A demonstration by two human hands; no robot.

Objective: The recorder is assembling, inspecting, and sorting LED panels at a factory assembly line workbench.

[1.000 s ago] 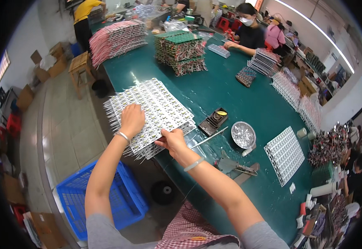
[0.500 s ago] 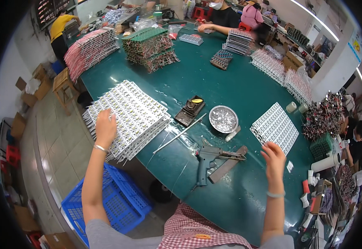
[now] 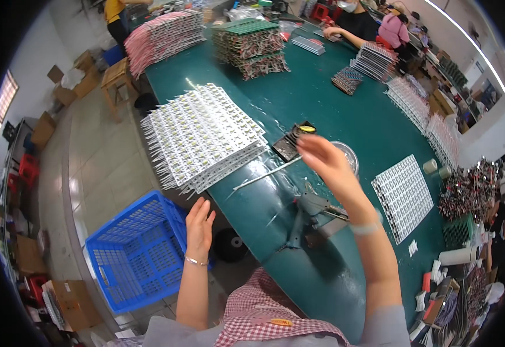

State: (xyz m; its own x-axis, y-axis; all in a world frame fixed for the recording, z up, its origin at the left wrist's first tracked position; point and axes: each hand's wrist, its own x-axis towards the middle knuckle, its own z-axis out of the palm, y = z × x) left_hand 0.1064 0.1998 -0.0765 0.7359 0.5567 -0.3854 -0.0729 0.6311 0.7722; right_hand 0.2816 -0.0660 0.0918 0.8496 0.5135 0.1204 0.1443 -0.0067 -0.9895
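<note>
My left hand hangs just off the table's edge, below the near corner of a stack of white circuit-board panels. Its fingers are stretched out and hold nothing. Over the middle of the table reaches my right hand, fingers extended and slightly parted, likewise holding nothing. It partly hides a metal bowl. Just beyond its fingertips stands a black soldering-iron stand with a yellow pad. Beneath the right forearm lies a glue gun, partly covered. A pale thin rod rests between stack and stand.
Another white panel stack lies at the right. Bundles of wired boards and pink-wired stacks line the far side. A blue plastic crate stands on the floor at left. Across the table a co-worker's arm handles something.
My left hand has come off the panel stack, back toward me. My right hand has swung left from the right-hand panels to above the bowl. The whole view has shifted.
</note>
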